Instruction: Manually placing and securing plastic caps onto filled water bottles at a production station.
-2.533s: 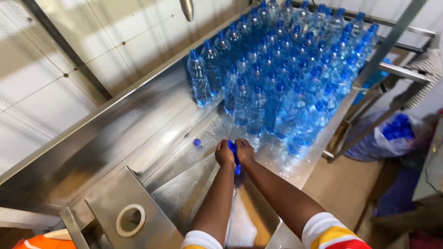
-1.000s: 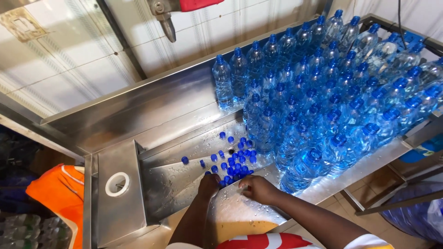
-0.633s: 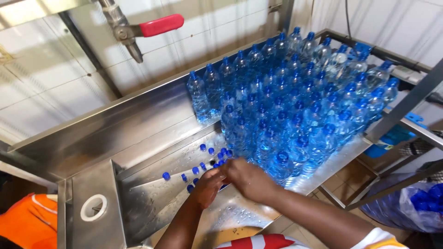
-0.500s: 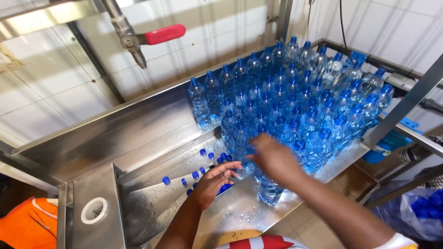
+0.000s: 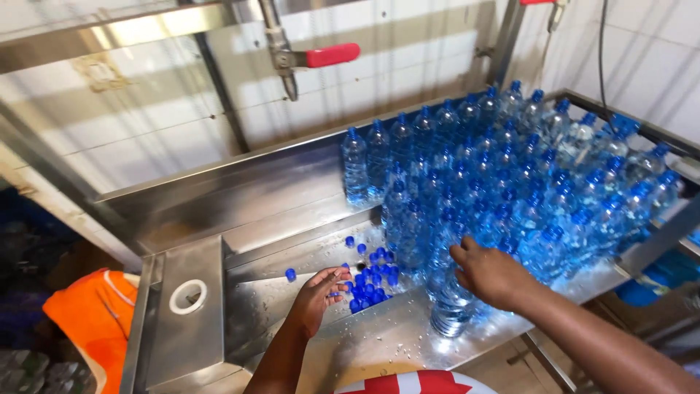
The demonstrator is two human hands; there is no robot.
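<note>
Dozens of blue-capped water bottles (image 5: 510, 182) crowd the wet steel table (image 5: 240, 204) from centre toward two o'clock. The left hand (image 5: 317, 295), fingers loosely curled, touches the loose blue caps (image 5: 370, 281). At four o'clock, the right hand (image 5: 492, 273) grips a bottle (image 5: 450, 310). White tiled wall (image 5: 168, 124) and a red-handled valve (image 5: 321, 57) fill twelve o'clock.

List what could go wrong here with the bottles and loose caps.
1. The right hand rests on a bottle at the front of a tightly packed crowd of bottles; a nudge might topple neighbours.
2. The loose blue caps lie on wet steel table, where the left hand reaches; some may roll or slip away, like the stray cap.
3. The front bottle stands near the table edge and could fall.
</note>
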